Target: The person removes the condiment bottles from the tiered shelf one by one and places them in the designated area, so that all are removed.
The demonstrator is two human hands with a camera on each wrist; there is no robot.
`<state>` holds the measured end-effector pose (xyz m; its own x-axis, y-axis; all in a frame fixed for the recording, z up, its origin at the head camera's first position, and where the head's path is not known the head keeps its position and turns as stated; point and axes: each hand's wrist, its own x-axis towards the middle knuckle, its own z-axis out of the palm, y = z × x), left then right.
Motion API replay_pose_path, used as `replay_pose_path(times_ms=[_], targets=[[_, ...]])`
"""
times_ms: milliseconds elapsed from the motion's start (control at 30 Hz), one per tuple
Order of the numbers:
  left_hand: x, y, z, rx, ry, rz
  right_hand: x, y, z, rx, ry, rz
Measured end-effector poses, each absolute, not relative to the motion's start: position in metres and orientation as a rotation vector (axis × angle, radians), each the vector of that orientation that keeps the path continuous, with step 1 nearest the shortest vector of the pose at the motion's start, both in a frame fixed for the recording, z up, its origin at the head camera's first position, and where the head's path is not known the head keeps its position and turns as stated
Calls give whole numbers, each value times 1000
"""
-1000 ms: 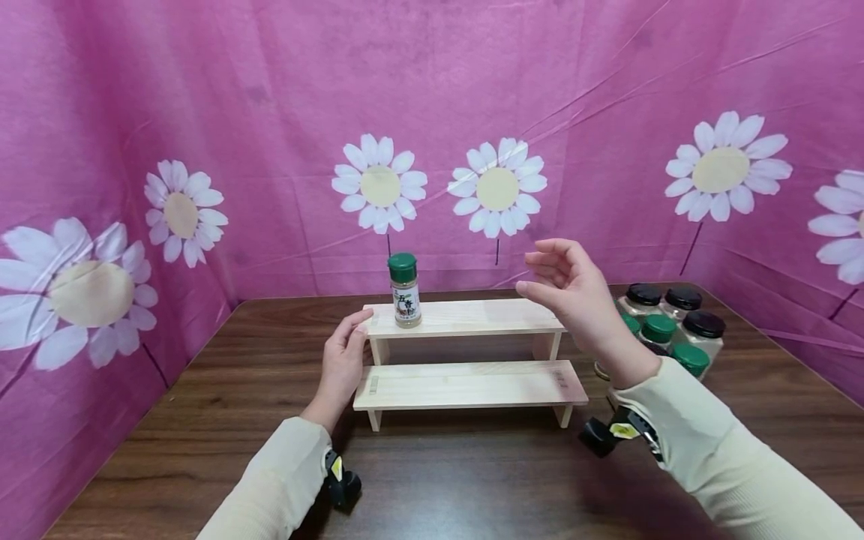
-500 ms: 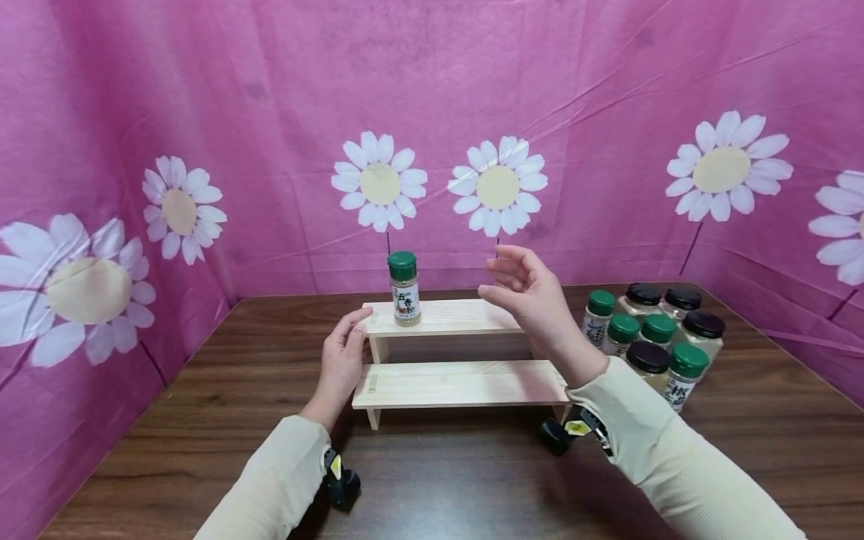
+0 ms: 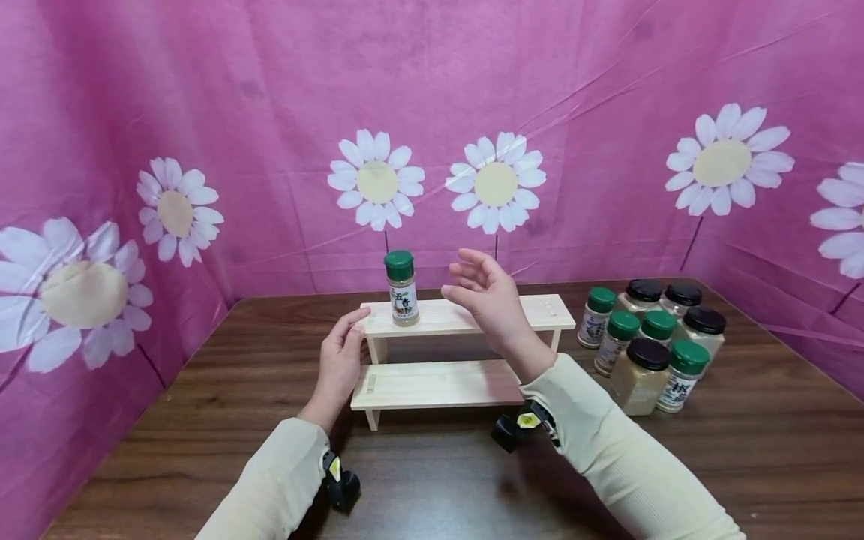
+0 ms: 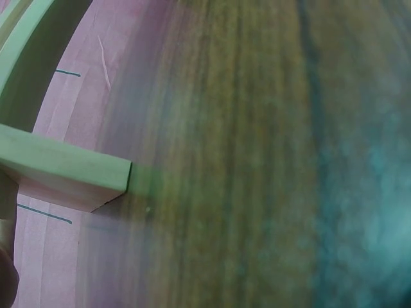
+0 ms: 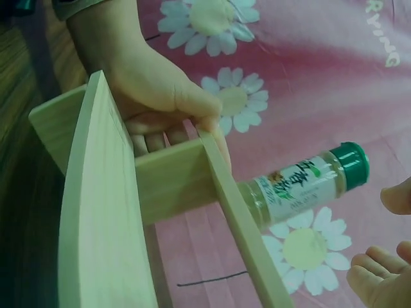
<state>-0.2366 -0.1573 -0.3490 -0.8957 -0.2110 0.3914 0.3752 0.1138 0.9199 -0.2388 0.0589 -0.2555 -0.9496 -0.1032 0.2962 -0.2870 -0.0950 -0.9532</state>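
Observation:
A two-tier wooden shelf rack (image 3: 432, 381) stands on the table. At the left end of its upper tier is an upright spice jar (image 3: 403, 294) with a green cap and a white label. My left hand (image 3: 340, 364) grips the rack's upper left corner; in the right wrist view the fingers (image 5: 154, 140) curl by the side panel. My right hand (image 3: 491, 304) hovers before the upper tier, right of the spice jar. Its fingers are loosely bent and hold nothing. In the left wrist view, the rack's wooden parts (image 4: 64, 163) fill the left side.
On the table's right side several jars stand close together, some with green caps (image 3: 690, 357), others with black lids (image 3: 648, 354). A pink cloth (image 3: 432, 75) printed with daisies hangs behind the dark wooden table (image 3: 223, 390).
My right hand has moved left from near the jar group to beside the spice jar, uncovering the jars on the right. The left hand and the spice jar have stayed in place.

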Motion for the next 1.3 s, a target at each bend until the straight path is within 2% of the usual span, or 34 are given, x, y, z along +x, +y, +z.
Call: replay_pose_path(times_ms=[567, 1000, 1300], targets=[[-240, -160, -348, -142, -1957, -1844, -253, 5, -279, 455, -1995, 2144], [-237, -158, -350, -127, -1953, -1851, -246, -18, -291, 457, -2106, 1629], [-236, -159, -350, -183, -1937, -1858, -245, -20, -291, 411, -2095, 1505]])
